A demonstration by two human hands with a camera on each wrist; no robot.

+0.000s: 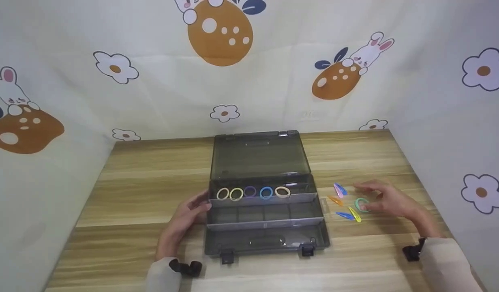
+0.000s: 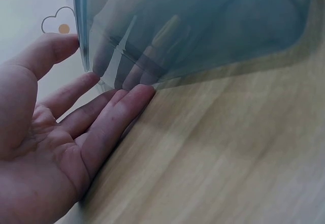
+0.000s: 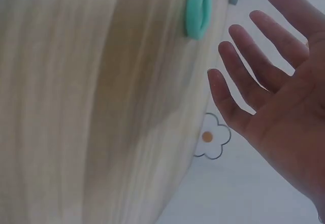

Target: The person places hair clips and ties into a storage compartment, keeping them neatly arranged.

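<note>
A dark see-through organizer box (image 1: 265,239) lies with its lid (image 1: 259,156) folded back. Several hair ties, among them a blue one (image 1: 266,193) and a purple one (image 1: 249,191), stand in a row in its back compartment. My left hand (image 1: 188,213) rests against the box's left side, fingertips along the lower wall and thumb at the rim in the left wrist view. Fingers spread, my right hand (image 1: 389,198) is over the table at a green hair tie (image 3: 198,9). The thumb overlaps that tie in the head view; the right wrist view shows it on the wood, apart from the fingers.
Between the box and my right hand lie several snap hair clips: an orange one (image 1: 335,200), a yellow one (image 1: 355,214), a blue one (image 1: 345,215), and a pink and blue pair (image 1: 340,190). A patterned curtain (image 1: 164,93) stands behind the wooden table (image 1: 152,174).
</note>
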